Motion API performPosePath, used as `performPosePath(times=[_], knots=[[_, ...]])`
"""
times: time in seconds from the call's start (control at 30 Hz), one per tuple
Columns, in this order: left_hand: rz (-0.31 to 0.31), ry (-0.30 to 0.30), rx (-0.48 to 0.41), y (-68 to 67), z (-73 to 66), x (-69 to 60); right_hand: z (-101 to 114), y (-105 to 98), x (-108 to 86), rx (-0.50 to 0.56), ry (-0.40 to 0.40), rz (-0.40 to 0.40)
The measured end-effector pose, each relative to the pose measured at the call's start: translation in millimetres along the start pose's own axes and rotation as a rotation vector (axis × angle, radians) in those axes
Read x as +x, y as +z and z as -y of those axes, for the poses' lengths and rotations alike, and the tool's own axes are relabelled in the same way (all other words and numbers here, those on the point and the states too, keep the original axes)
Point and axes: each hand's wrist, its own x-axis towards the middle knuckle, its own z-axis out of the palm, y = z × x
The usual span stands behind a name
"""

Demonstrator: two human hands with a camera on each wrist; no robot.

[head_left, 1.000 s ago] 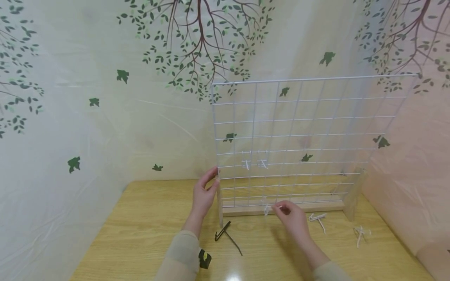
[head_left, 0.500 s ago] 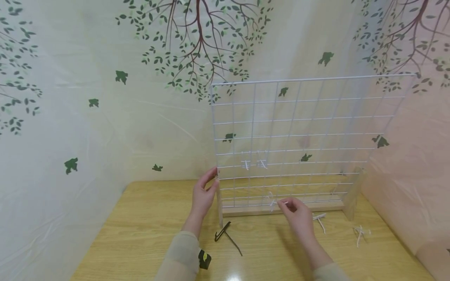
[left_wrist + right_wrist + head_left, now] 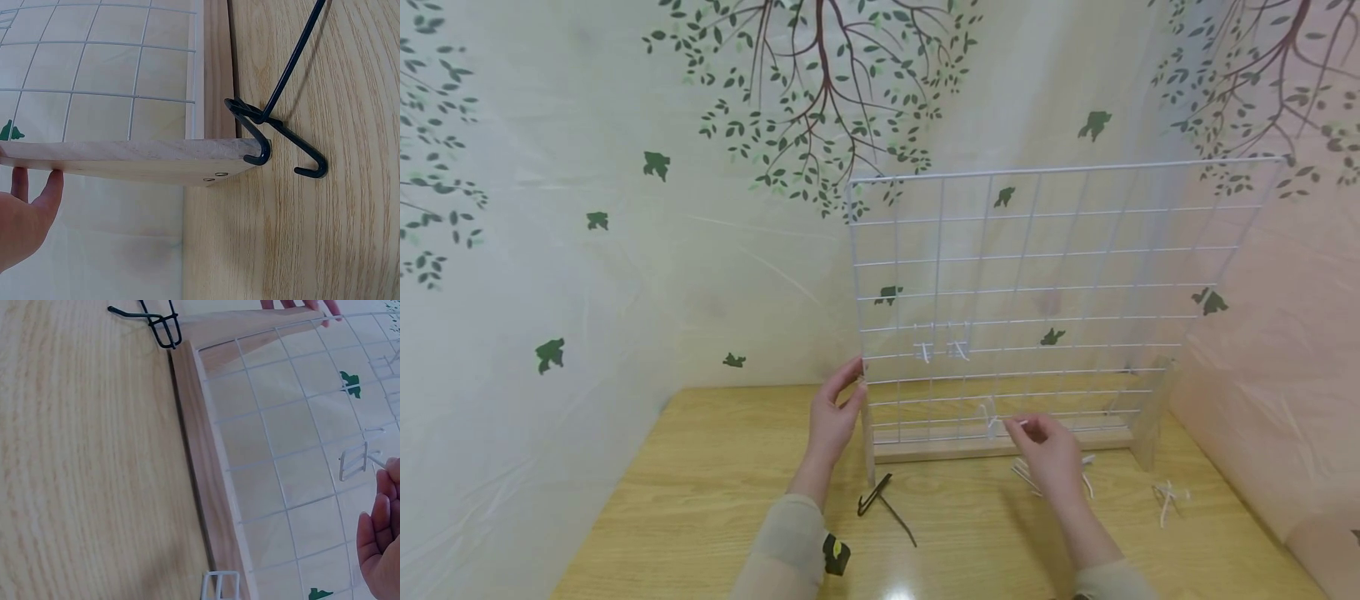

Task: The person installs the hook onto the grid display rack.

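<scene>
Two white hooks (image 3: 958,347) already hang on the grid (image 3: 1037,172), left of its middle. A third, the held hook (image 3: 990,423), seems next to go on. It stands before the grid's lower part, just beyond the right hand (image 3: 1049,458), which pinches its stem; whether it touches the wires, I cannot tell. The left hand (image 3: 837,421) grips the post (image 3: 869,437) at the grid's left edge, so the held hook lies between both hands, nearer the right. Apparently left over: loose white hooks (image 3: 1165,502) before the grid's right half, partly hidden, and a black hook (image 3: 874,497) before its left corner.
</scene>
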Motion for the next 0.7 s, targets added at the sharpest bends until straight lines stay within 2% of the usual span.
performPosePath(times=[0.3,0.53,0.7], knots=[[-0.010,-0.007,-0.007,1.3,-5.3,-1.6,10.2,-5.7,4.4,0.006,-0.038,-0.065],[0.006,-0.001,0.010,2.8,-33.0,-8.5,15.6,-12.4,7.0,0.009,-0.063,-0.090],[-0.007,0.005,-0.007,3.0,-16.2,-5.3,16.2,-15.7,9.7,0.011,-0.079,-0.118]])
